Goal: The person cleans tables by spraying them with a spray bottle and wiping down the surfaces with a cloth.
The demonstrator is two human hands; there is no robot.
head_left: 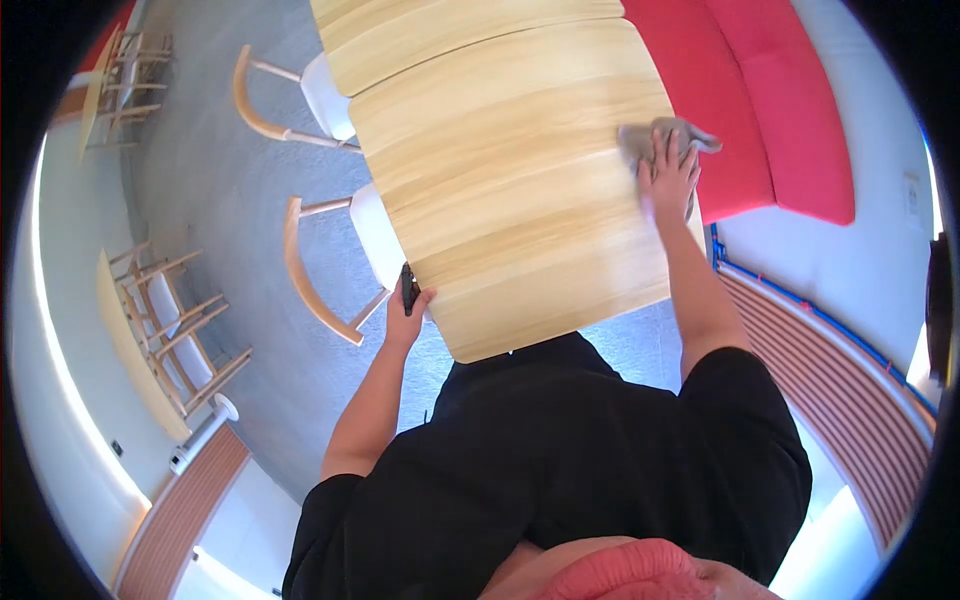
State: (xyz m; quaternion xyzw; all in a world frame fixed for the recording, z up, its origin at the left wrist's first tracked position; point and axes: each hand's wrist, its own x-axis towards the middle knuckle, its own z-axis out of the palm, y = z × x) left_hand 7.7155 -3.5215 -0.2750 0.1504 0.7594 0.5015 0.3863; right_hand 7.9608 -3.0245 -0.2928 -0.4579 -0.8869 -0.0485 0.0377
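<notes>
A bunched grey cloth (636,146) lies on the wooden table (520,190), near its right edge beside the red bench. My right hand (670,178) presses down on this cloth and holds it under the palm, fingers somewhat spread; hand and cloth are slightly blurred. At the table's left edge, close to the near corner, my left hand (408,312) is closed around a small black object (409,289). What kind of object it is, I cannot make out.
Two wooden chairs (305,270) with white seats stand along the table's left side. A red padded bench (770,110) runs along the right. Another table (145,350) with chairs is at far left. A second tabletop (470,35) adjoins at the far end.
</notes>
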